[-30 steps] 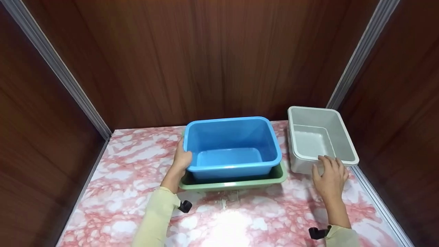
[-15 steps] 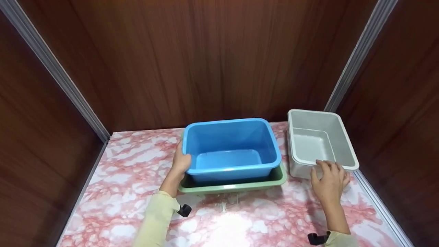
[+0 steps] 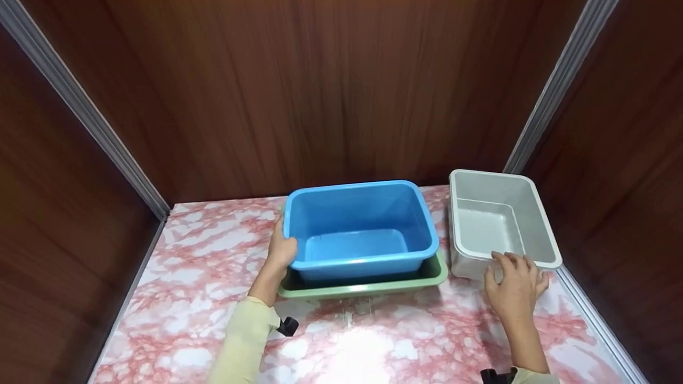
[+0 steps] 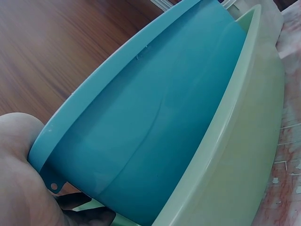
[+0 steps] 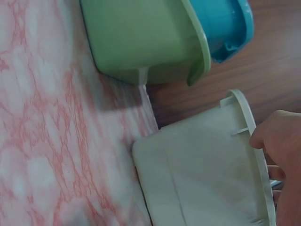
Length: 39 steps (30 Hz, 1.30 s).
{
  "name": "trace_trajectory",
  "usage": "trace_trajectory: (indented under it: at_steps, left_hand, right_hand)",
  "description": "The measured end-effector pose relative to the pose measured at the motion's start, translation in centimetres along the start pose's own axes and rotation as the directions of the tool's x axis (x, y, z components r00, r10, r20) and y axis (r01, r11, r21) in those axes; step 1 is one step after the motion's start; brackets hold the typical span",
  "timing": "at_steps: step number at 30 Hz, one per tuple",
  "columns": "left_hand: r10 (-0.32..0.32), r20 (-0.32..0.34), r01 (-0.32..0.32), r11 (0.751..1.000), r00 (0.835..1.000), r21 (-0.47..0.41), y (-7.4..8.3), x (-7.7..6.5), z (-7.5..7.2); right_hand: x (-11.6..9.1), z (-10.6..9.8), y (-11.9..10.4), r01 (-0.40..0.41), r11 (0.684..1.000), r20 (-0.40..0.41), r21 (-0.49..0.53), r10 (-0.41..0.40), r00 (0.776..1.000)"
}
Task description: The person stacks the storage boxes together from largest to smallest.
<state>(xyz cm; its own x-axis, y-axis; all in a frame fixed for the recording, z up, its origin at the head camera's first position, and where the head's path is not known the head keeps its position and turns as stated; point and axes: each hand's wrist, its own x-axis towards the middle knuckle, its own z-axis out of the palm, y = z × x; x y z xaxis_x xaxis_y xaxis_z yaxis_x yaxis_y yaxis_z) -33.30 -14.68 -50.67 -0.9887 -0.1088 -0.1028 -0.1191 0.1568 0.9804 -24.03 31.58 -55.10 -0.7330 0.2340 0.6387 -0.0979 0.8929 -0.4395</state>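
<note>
A blue rectangular plastic basin (image 3: 355, 246) sits nested inside a larger green basin (image 3: 363, 290), its rim well above the green one. My left hand (image 3: 282, 249) grips the blue basin's left rim, thumb over the inside and fingers around the outer side; in the left wrist view the fingers (image 4: 89, 212) reach under the rim. To the right stands a grey-white basin (image 3: 483, 229), separate from the other two. On its near rim rests my right hand (image 3: 513, 285), fingertips over the inner side and thumb at the outside, as the right wrist view (image 5: 287, 146) confirms.
A pink-and-white marbled tabletop (image 3: 197, 298) carries the basins. Brown wood-grain panels (image 3: 331, 96) rise behind and at both sides, with metal strips (image 3: 560, 85) in the corners. The grey-white basin stands close to the right panel.
The grey-white basin, with my right hand on its rim, has shifted slightly toward me. My left hand and the nested blue and green basins look nearly unmoved.
</note>
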Motion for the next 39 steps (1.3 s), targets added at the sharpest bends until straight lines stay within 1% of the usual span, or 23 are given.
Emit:
trace_trajectory:
  at_steps: [4, 10, 16, 17, 21, 23, 27, 34, 39]
  left_hand:
    - [0.003, -0.008, -0.003, 1.0, 1.0, -0.008, 0.2, 0.2, 0.1]
    - [0.01, -0.018, -0.01, 1.0, 1.0, -0.008, -0.2, 0.1, 0.1]
    - [-0.043, -0.023, 0.043, 0.999, 0.999, 0.001, -0.7, -0.5, 0.1]
    - [-0.042, -0.029, 0.042, 0.999, 0.999, -0.002, -0.7, -0.4, 0.1]
    - [-0.002, -0.038, 0.001, 1.0, 0.999, -0.015, -0.5, 0.0, 0.0]
    - [0.007, -0.04, -0.008, 1.0, 0.999, -0.017, -0.5, 0.1, 0.1]
    - [-0.01, -0.035, 0.009, 1.0, 0.999, -0.015, -0.4, 0.3, 0.1]
    - [0.005, -0.044, -0.006, 1.0, 0.999, -0.022, -0.2, 0.4, 0.3]
    - [-0.026, -0.05, 0.026, 1.0, 0.998, -0.016, -0.2, 0.4, 0.2]
  right_hand:
    - [-0.1, -0.3, -0.5, 0.004, 1.0, 0.0, -0.016, -0.004, 1.0]
    - [-0.8, -0.6, -1.1, 0.013, 0.999, 0.0, -0.046, -0.013, 1.0]
    - [-1.8, -0.9, -1.1, 0.033, 0.996, -0.031, -0.079, -0.036, 0.999]
    - [-1.8, -0.8, -1.1, 0.038, 0.996, -0.041, -0.08, -0.041, 0.998]
    - [-1.6, -0.6, -1.2, 0.055, 0.995, -0.077, -0.079, -0.061, 0.995]
    - [-1.7, -0.4, -1.2, 0.058, 0.995, -0.088, -0.077, -0.065, 0.994]
    - [-2.0, -0.4, -1.3, 0.056, 0.996, -0.107, -0.076, -0.064, 0.992]
    - [-2.3, -0.6, -1.5, 0.053, 0.996, -0.118, -0.067, -0.061, 0.991]
    - [-2.4, -0.9, -1.8, 0.055, 0.996, -0.109, -0.071, -0.062, 0.992]
